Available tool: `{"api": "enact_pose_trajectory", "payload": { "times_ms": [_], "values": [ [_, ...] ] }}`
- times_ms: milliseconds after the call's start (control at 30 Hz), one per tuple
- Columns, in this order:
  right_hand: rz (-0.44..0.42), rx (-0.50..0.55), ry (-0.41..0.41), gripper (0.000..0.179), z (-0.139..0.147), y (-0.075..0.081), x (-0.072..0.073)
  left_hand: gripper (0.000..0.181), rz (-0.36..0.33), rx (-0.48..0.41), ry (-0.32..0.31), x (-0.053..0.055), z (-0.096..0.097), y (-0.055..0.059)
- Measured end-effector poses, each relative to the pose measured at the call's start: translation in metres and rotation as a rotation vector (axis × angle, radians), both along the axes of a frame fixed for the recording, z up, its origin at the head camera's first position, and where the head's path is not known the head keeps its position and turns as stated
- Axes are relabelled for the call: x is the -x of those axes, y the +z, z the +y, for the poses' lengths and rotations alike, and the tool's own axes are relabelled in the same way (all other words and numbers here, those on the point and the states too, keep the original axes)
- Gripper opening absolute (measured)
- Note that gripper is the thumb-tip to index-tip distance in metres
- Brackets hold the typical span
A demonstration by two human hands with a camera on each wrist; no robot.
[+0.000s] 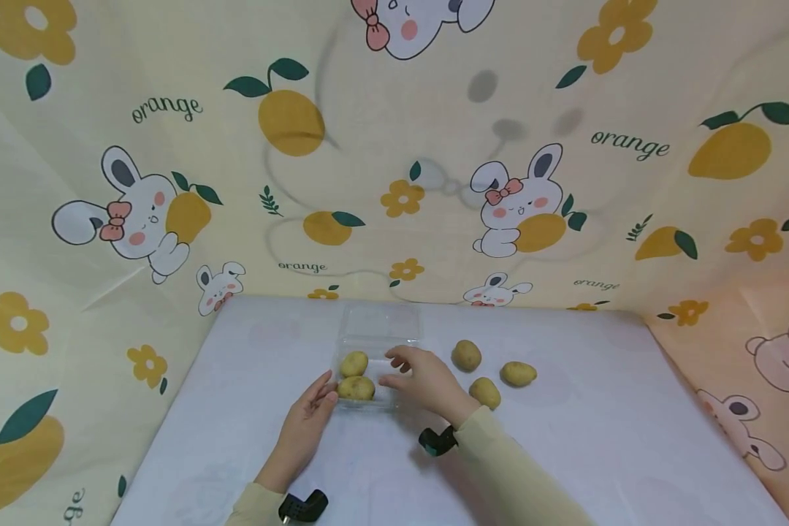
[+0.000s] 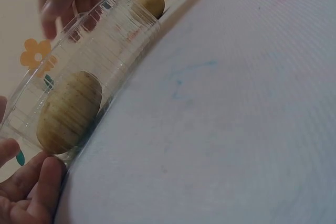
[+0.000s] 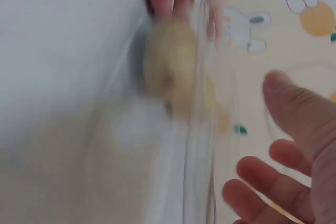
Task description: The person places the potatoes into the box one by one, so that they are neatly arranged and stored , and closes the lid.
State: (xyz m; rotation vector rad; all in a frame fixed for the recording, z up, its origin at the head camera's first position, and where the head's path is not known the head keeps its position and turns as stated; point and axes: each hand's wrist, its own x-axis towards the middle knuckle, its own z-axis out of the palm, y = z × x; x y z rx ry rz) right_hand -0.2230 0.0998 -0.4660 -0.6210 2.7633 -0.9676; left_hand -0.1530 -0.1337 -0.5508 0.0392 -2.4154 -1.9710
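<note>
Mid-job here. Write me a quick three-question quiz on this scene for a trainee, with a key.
1. How many potatoes lie on the table outside the clear container?
2. True or false: the right hand holds nothing.
3. In the head view, where do the two potatoes inside the clear container lie?
a) along its left side
b) along its right side
c) one on each side

Key:
1. Three.
2. True; its fingers are spread and empty.
3. a

Yellow-brown potatoes, cream rabbit-print backdrop
</note>
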Motion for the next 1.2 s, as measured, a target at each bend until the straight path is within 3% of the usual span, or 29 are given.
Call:
{"api": "enact_pose_trajectory", "payload": {
  "times_ms": [300, 333, 567, 700, 867, 1200],
  "values": [
    [0.105, 0.037, -0.13, 0.05, 0.059, -0.006, 0.001, 0.049, 0.009, 0.043, -0.007, -0.015, -0.001, 0.034],
    [0.107, 0.038, -0.136, 0.05, 0.064, -0.007, 0.001, 0.049, 0.008, 0.036, -0.011, -0.015, -0.002, 0.033],
    [0.08, 0.075, -0.196, 0.054, 0.103, -0.013, -0.006, 0.05, -0.014, 0.013, -0.003, -0.003, -0.007, -0.001],
    [0.053, 0.061, -0.235, 0.066, 0.12, -0.017, -0.011, 0.05, -0.023, 0.014, 0.006, -0.002, -0.005, -0.001],
    [0.035, 0.028, -0.264, 0.066, 0.136, -0.022, -0.015, 0.053, -0.02, 0.017, -0.002, -0.001, -0.004, -0.001],
    [-0.037, 0.068, -0.293, 0.073, 0.151, -0.028, -0.022, 0.055, -0.016, 0.021, -0.012, -0.001, -0.003, 0.0]
  ]
}}
